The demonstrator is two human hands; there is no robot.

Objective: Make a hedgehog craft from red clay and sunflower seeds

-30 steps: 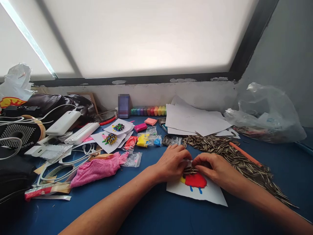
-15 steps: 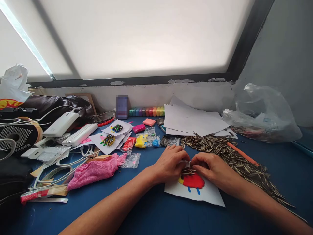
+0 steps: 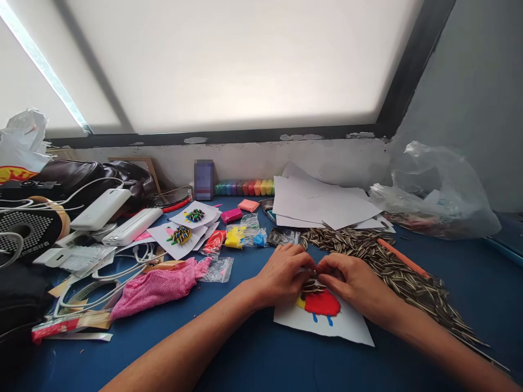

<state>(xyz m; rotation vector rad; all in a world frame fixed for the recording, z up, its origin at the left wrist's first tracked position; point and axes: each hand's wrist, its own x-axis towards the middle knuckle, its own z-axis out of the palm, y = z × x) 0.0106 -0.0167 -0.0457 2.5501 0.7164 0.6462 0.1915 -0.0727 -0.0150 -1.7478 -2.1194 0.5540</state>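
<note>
Apparently seed-setting: left hand (image 3: 283, 275) and right hand (image 3: 356, 283) curl over sunflower seeds (image 3: 314, 287) on red clay (image 3: 326, 304); can't tell what they grip. Next move calls for light pressing.

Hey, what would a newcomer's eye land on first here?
Likely the bright red shape on the white sheet, with the left hand and right hand close together at its far edge. A heap of striped seeds sprawls across the blue table to the right, and a pink cloth stands out at the left.
</note>
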